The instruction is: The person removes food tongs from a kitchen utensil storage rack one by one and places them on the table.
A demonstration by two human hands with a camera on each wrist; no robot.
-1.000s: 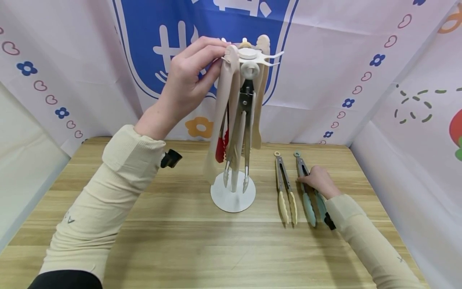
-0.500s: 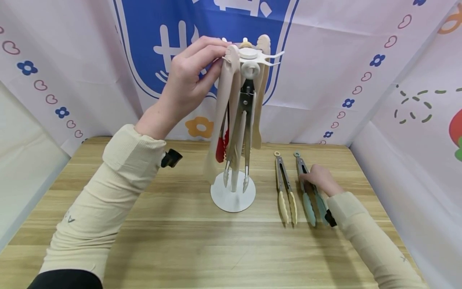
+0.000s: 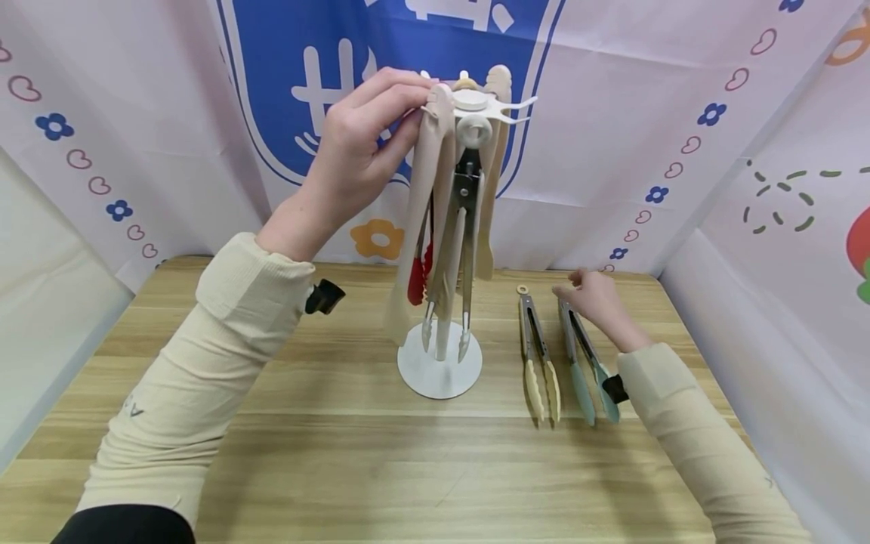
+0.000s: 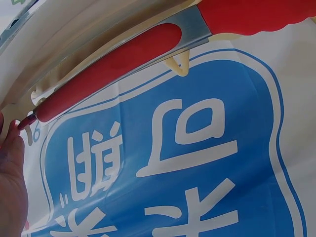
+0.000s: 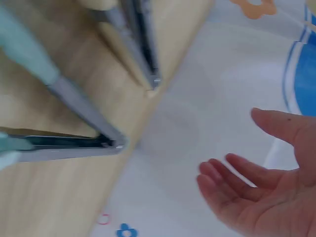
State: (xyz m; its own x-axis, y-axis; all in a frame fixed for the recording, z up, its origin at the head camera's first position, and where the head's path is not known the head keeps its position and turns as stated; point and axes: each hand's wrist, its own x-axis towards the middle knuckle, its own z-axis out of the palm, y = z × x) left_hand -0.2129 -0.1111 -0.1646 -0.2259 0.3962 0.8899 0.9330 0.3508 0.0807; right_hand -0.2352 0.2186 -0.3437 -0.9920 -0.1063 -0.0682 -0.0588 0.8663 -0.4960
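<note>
A white stand with a round base carries hanging tongs. At its top left my left hand holds the stand's rim between fingers and thumb, beside pale beige tongs. Red-handled tongs hang close by the left fingertips in the left wrist view. Metal tongs face me on the stand. To the right, tongs with light green tips lie spread on the table. Over their hanging end hovers my right hand, fingers loosely bent, nothing held in the right wrist view.
Cream-tipped tongs lie between the stand and the green-tipped pair. The wooden table meets a printed cloth backdrop at its far edge. Two-pronged hooks jut out from the stand's right side.
My right hand has let go of the green-tipped tongs and shifted away from me toward their hanging end. The left hand stays on the stand.
</note>
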